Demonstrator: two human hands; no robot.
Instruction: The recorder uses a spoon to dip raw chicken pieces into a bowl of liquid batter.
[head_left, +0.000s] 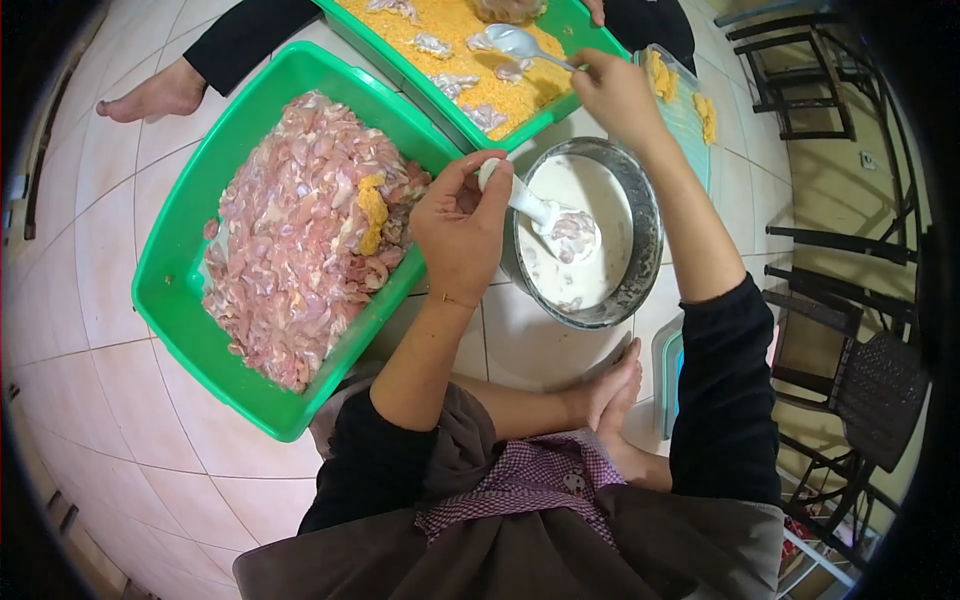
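Note:
My left hand (461, 225) grips a white plastic ladle (531, 202) by its handle. The ladle's bowl, with raw meat pieces (574, 231) in it, is over or partly in the white batter (551, 281) inside a metal pot (649, 225); I cannot tell which. With its fingers closed on the handle, my right hand (621, 97) holds a light-coloured spoon (511, 42) above a green tray (495, 142) of orange breadcrumbs (405, 45). Several batter-wet meat pieces (452, 85) lie apart on the crumbs.
A large green tub (169, 300) at left holds heaped raw meat (300, 202) with an orange crumb clump (371, 215) on top. Another person's bare foot (154, 97) and hand (595, 10) show beyond. A crumb-smeared plastic lid (694, 142) and dark chairs (877, 390) are at right.

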